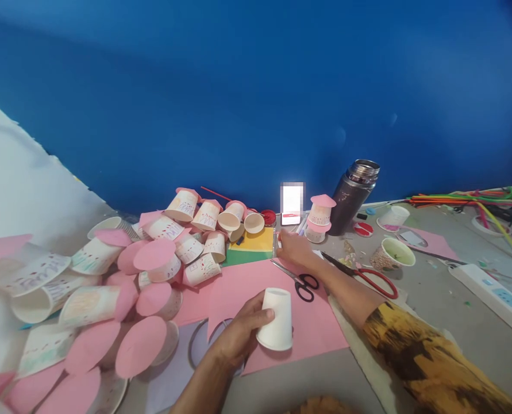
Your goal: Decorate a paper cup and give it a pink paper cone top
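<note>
My left hand [249,322] is wrapped round a plain white paper cup [277,322], held upside down above pink paper [234,293]. Stretched out to the back of the table, my right hand [296,251] reaches down beside a narrow clear case [276,244] and some pens [301,225]. Its fingertips are mostly hidden, so whether they grip anything cannot be made out. Black-handled scissors [304,286] lie on the pink paper between my hands. Yellow paper [256,238] and green paper [242,257] lie just left of my right hand.
Decorated cups with pink paper cone tops [154,259] are heaped on the left. Behind stand a lit phone [292,201], two stacked decorated cups [322,213] and a dark flask [353,198]. Red-handled scissors [378,282], a patterned cup [389,256] and a power strip [492,293] lie right.
</note>
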`<state>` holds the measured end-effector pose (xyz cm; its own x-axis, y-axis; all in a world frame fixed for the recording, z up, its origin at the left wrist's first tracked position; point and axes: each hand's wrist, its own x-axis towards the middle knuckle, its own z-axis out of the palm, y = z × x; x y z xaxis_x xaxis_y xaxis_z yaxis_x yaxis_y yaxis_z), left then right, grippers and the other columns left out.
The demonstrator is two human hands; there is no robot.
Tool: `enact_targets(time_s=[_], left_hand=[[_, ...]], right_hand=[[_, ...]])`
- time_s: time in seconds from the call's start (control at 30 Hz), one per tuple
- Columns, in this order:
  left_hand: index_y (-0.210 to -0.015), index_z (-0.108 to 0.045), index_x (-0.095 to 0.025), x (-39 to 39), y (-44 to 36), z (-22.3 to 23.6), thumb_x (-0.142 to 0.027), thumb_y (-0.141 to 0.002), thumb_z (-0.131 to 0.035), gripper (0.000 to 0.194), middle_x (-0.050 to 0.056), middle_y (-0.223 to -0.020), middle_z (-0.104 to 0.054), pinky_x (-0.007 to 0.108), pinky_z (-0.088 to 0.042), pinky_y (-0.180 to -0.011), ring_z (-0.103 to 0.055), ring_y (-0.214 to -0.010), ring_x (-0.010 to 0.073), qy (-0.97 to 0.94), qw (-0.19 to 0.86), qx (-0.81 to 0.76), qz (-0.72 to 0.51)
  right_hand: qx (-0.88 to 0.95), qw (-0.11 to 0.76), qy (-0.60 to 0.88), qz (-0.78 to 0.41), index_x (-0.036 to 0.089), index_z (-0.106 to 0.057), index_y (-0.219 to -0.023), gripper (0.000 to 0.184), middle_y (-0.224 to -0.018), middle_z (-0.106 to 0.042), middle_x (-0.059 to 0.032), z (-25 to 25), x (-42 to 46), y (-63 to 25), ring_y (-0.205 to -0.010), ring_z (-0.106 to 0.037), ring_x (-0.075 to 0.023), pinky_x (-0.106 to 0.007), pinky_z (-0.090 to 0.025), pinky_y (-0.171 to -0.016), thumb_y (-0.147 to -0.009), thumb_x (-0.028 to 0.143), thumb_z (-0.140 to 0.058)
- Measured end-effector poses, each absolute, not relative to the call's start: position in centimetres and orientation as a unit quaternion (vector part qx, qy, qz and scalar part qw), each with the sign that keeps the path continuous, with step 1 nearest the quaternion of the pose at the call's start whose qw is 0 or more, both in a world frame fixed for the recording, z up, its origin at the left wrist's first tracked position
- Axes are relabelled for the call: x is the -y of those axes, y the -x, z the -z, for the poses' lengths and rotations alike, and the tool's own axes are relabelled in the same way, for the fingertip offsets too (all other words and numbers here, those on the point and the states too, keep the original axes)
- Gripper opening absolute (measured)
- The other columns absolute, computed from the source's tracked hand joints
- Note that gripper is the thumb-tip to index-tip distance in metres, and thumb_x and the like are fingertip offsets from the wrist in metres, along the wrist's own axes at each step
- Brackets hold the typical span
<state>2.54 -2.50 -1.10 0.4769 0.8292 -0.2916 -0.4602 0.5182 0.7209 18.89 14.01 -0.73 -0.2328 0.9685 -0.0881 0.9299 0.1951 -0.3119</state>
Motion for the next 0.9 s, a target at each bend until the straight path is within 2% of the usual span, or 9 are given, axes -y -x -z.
enact_targets(time_s=[0.13,0.27,0.33,0.4,0.5,0.57,0.67,0.73,0.9], left_hand=[[-0.105,-0.070,-0.014,2.5,-2.4,1.3,-0.032,-0.075,-0.082,0.037,0.012,-0.090,-0.074,0.037,-0.054,-0.079,-0.074,-0.083,0.0280,-0.269,0.814,-0.298,-0.420],[-0.108,-0.069,-0.012,2.3,-2.1,1.3,-0.035,-0.082,-0.075,0.035,0.016,-0.098,-0.075,0.044,-0.056,-0.083,-0.074,-0.088,0.0314,-0.214,0.811,-0.299,-0.455],[-0.112,-0.067,-0.009,2.1,-2.1,1.1,-0.039,-0.089,-0.066,0.038,0.020,-0.102,-0.074,0.048,-0.056,-0.083,-0.074,-0.091,0.0340,-0.168,0.804,-0.321,-0.471],[-0.116,-0.065,-0.006,1.8,-2.1,0.9,-0.039,-0.093,-0.060,0.041,0.022,-0.105,-0.074,0.049,-0.057,-0.083,-0.074,-0.093,0.0350,-0.125,0.799,-0.330,-0.486],[-0.118,-0.062,-0.007,1.5,-2.0,1.0,-0.038,-0.093,-0.061,0.040,0.018,-0.094,-0.074,0.045,-0.058,-0.074,-0.074,-0.084,0.0332,-0.108,0.786,-0.315,-0.521],[-0.118,-0.061,-0.007,1.4,-1.9,1.3,-0.036,-0.092,-0.062,0.039,0.017,-0.091,-0.074,0.044,-0.058,-0.072,-0.074,-0.082,0.0327,-0.102,0.790,-0.302,-0.524],[-0.120,-0.061,-0.006,1.3,-1.7,1.7,-0.034,-0.091,-0.059,0.041,0.019,-0.098,-0.075,0.049,-0.058,-0.078,-0.074,-0.089,0.0355,-0.103,0.804,-0.275,-0.517],[-0.124,-0.060,-0.007,1.4,-1.7,1.8,-0.035,-0.092,-0.057,0.043,0.020,-0.104,-0.075,0.052,-0.058,-0.082,-0.074,-0.093,0.0360,-0.114,0.809,-0.252,-0.518],[-0.128,-0.059,-0.010,1.5,-1.8,2.1,-0.042,-0.092,-0.060,0.049,0.016,-0.096,-0.075,0.048,-0.059,-0.079,-0.075,-0.090,0.0340,-0.118,0.819,-0.238,-0.508]], right_hand=[[0.753,0.162,0.618,-0.160,0.017,-0.051,-0.121,0.036,-0.085,-0.072,-0.0055,-0.9,-13.4,-20.1,-0.080,-0.069,-0.0240,-0.030,-0.044,-0.068,-0.085,0.020,-0.052],[0.749,0.293,0.572,-0.163,0.023,-0.046,-0.132,0.042,-0.083,-0.063,0.0025,-3.1,-11.1,-22.2,-0.068,-0.060,-0.0154,-0.026,-0.045,-0.067,-0.090,0.024,-0.046],[0.727,0.406,0.498,-0.241,0.023,-0.056,-0.123,0.034,-0.075,-0.056,0.0044,-3.9,-9.3,-23.2,-0.060,-0.052,-0.0131,-0.025,-0.043,-0.061,-0.089,0.027,-0.051],[0.696,0.446,0.418,-0.377,0.022,-0.062,-0.114,0.028,-0.075,-0.056,0.0032,-4.2,-7.4,-24.0,-0.060,-0.050,-0.0127,-0.025,-0.042,-0.057,-0.088,0.031,-0.056],[0.629,0.434,0.316,-0.562,0.023,-0.060,-0.123,0.049,-0.090,-0.061,-0.0030,-4.1,-4.5,-24.6,-0.069,-0.056,-0.0155,-0.026,-0.044,-0.054,-0.079,0.042,-0.073],[0.595,0.433,0.291,-0.611,0.024,-0.061,-0.121,0.056,-0.085,-0.060,-0.0022,-3.7,-2.8,-24.6,-0.063,-0.053,-0.0146,-0.025,-0.041,-0.050,-0.074,0.046,-0.082],[0.607,0.438,0.296,-0.594,0.022,-0.067,-0.111,0.033,-0.070,-0.058,0.0005,-3.0,-0.6,-24.3,-0.052,-0.046,-0.0116,-0.025,-0.035,-0.046,-0.090,0.048,-0.069],[0.636,0.452,0.325,-0.535,0.020,-0.071,-0.105,0.027,-0.067,-0.060,0.0001,-2.4,0.4,-23.9,-0.051,-0.046,-0.0114,-0.025,-0.034,-0.047,-0.097,0.044,-0.061],[0.610,0.515,0.415,-0.435,0.019,-0.072,-0.094,0.023,-0.064,-0.061,0.0010,-0.9,1.2,-22.4,-0.053,-0.048,-0.0122,-0.026,-0.041,-0.049,-0.094,0.041,-0.065]])
